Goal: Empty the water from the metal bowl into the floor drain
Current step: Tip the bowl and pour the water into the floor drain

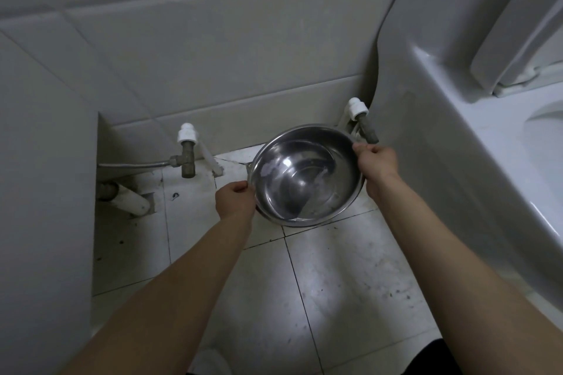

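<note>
Metal bowl [304, 179] is held above the floor tiles [335, 283], with left hand [234, 201] and right hand [377, 166] pinching opposite sides of the rim. Shallow water [316, 204] pools between the grips, nearer the person. Judged rigid, light and slippery when wet, so the rim is the sound hold. No markings are legible. The floor drain is not seen.

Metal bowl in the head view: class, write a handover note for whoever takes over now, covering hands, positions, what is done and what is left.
Hands: left hand pinches the metal bowl at its left rim; right hand pinches the right rim.
The bowl is held over the tiled floor, beside the toilet.
Some water pools at its near edge.
Done: bowl in hand.
Left: the floor drain is not visible; locate it and pour.
</note>
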Motion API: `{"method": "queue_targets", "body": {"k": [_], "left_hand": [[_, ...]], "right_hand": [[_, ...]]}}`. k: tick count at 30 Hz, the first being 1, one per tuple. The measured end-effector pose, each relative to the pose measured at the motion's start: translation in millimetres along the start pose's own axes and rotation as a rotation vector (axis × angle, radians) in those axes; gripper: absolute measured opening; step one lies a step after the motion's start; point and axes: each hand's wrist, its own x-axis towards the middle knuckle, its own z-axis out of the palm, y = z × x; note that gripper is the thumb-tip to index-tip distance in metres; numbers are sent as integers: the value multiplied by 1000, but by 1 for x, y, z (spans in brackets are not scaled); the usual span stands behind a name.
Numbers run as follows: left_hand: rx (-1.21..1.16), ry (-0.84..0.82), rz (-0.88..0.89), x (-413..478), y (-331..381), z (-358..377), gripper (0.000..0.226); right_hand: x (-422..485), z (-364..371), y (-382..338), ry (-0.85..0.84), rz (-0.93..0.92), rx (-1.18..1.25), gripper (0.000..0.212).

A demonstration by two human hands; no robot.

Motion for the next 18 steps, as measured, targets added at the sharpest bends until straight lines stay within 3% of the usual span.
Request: {"method": "queue_targets", "body": {"k": [13, 18], "left_hand": [[-107, -21, -101, 2, 0, 0, 14], [-120, -35, -109, 6, 1, -5, 21]], "right_hand": [[-1, 3, -5, 1, 11, 25, 17], [-3, 7, -8, -20, 20, 17, 14]]}}
